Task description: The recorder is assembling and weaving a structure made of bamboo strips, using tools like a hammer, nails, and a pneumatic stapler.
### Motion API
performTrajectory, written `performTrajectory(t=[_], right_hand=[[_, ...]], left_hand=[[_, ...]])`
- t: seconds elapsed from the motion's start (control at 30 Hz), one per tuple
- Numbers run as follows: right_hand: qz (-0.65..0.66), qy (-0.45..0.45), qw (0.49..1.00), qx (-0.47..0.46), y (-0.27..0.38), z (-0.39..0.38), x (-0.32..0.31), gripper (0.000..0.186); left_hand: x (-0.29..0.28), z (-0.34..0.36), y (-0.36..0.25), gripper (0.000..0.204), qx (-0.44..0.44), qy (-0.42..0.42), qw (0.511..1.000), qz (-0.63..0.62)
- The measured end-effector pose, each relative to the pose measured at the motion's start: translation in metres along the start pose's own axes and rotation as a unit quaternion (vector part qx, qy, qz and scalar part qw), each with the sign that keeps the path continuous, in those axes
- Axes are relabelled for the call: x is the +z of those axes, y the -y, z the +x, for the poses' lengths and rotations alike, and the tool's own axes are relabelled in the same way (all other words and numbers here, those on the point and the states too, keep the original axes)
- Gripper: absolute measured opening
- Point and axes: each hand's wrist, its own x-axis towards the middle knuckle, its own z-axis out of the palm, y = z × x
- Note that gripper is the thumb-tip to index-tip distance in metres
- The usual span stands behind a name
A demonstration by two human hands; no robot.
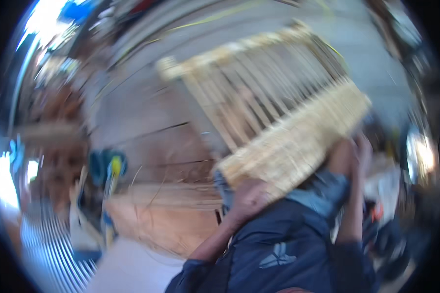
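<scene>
Fingers of the left hand (251, 196) look closed on the near left corner of a pale slatted frame (293, 139), while the right hand (361, 152) is raised at its right end; blur hides whether those fingers grip or only touch it. The frame tilts over the person's lap, its broad solid band nearest the body and its thin slats reaching away; probably the knees take some weight while a hand at each end steadies it. Beyond and beneath it spreads a greyish plank floor (146, 110) with dark gaps. At left, a broad brown board (156, 219) lies just beside the lap, near a green-and-yellow object (113, 166) too blurred to identify. Farther out are a ridged sheet (58, 256) and bright daylight at the room's upper left.
</scene>
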Motion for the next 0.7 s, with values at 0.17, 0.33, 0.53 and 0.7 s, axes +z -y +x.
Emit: performTrajectory(t=[0.17,0.33,0.53,0.7], right_hand=[[0.036,-0.067,0.997,-0.022,0.003,0.008,0.019,0.024],[0.077,-0.129,0.988,-0.029,-0.012,-0.031,0.006,0.031],[0.172,-0.189,0.967,-0.016,-0.041,-0.089,-0.007,0.017],[0.193,-0.247,0.929,0.198,-0.131,-0.170,0.001,0.010]], left_hand=[[-0.002,0.001,-0.001,0.017,-0.102,-0.018,0.994,0.024],[0.011,0.007,-0.006,0.043,-0.047,0.027,0.998,0.019],[0.005,0.002,-0.003,0.034,-0.035,0.053,0.997,0.038],[0.007,0.017,-0.017,0.013,-0.104,0.071,0.992,-0.006]])
